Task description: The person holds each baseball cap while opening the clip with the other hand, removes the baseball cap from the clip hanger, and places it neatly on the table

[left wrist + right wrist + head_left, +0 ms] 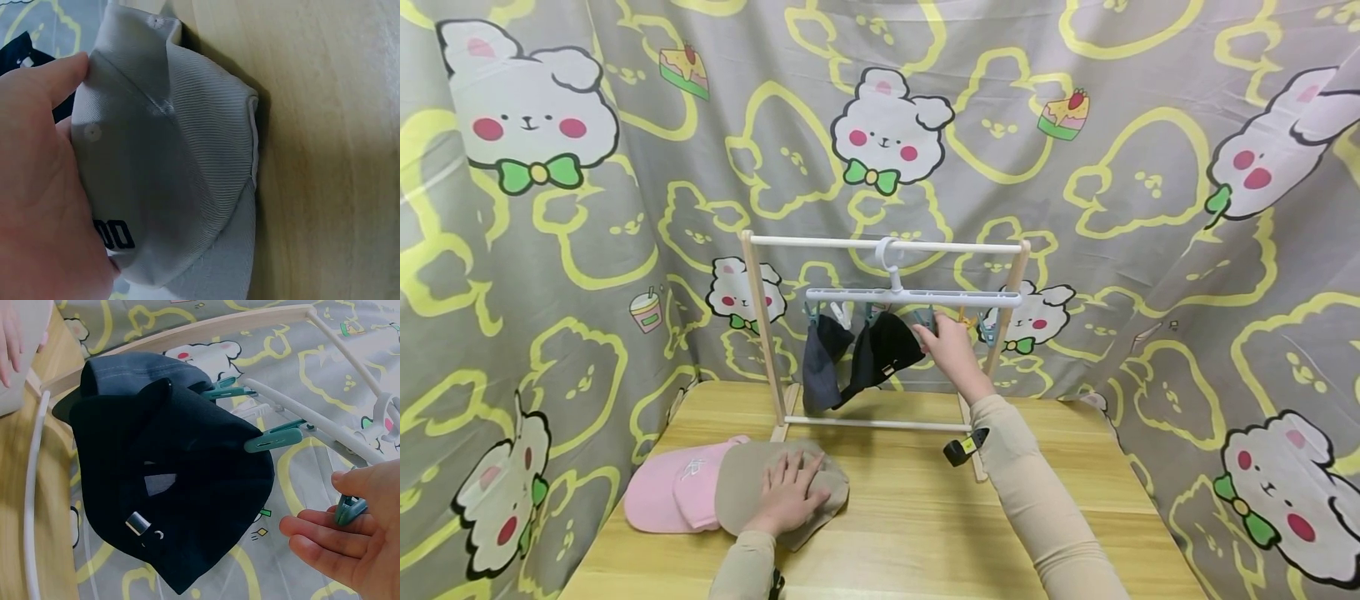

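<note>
My left hand (pixel 788 492) rests on a beige baseball cap (pixel 737 483) on the table, fingers spread across it in the head view. Up close in the left wrist view, the thumb touches the cap's edge, and the other fingers are mostly hidden. My right hand (pixel 953 346) is raised to a white hanger (pixel 857 295), its thumb and fingers around a teal clothespin (pixel 350 510). Left of this hand hangs a black cap (pixel 181 444) with a metal buckle, held by another teal clothespin (pixel 273 439). Beside it hangs a dark grey-blue cap (pixel 820 375).
A pink cap (pixel 662 487) lies left of the beige one, partly covered by it. The hanger hooks over the top bar of a wooden rack (pixel 805 242) on the table (pixel 910 533). An orange clip (pixel 966 317) hangs right of my right hand. Patterned cloth (pixel 1000 125) surrounds the table.
</note>
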Action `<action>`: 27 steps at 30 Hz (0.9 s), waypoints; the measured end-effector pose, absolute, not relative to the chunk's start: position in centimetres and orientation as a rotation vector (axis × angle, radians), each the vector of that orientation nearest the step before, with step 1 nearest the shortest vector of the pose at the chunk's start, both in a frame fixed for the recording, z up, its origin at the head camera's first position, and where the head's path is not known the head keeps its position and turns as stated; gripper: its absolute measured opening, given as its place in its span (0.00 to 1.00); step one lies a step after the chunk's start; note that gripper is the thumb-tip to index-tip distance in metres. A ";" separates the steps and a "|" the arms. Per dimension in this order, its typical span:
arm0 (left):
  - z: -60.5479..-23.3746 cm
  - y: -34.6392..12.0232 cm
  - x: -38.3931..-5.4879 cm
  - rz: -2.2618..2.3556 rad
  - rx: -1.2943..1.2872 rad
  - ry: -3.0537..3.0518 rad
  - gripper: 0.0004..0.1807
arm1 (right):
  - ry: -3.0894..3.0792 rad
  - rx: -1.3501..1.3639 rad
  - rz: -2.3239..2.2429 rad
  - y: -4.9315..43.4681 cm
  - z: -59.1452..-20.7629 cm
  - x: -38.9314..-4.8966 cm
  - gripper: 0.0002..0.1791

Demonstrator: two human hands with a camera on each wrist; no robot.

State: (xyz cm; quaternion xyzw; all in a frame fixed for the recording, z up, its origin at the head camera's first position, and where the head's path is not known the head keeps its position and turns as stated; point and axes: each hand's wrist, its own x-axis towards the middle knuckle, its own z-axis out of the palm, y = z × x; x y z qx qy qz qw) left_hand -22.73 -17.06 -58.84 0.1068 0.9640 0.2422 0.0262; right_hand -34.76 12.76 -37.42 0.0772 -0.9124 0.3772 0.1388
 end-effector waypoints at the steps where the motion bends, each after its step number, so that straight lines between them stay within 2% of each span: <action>1: -58.8 -17.0 -22.7 0.742 0.330 2.976 0.34 | -2.637 0.221 1.088 12.8 -37.4 -34.8 0.18; 27: -57.0 -16.6 -23.1 0.948 0.232 3.074 0.33 | -2.638 0.196 1.033 12.6 -37.5 -35.0 0.18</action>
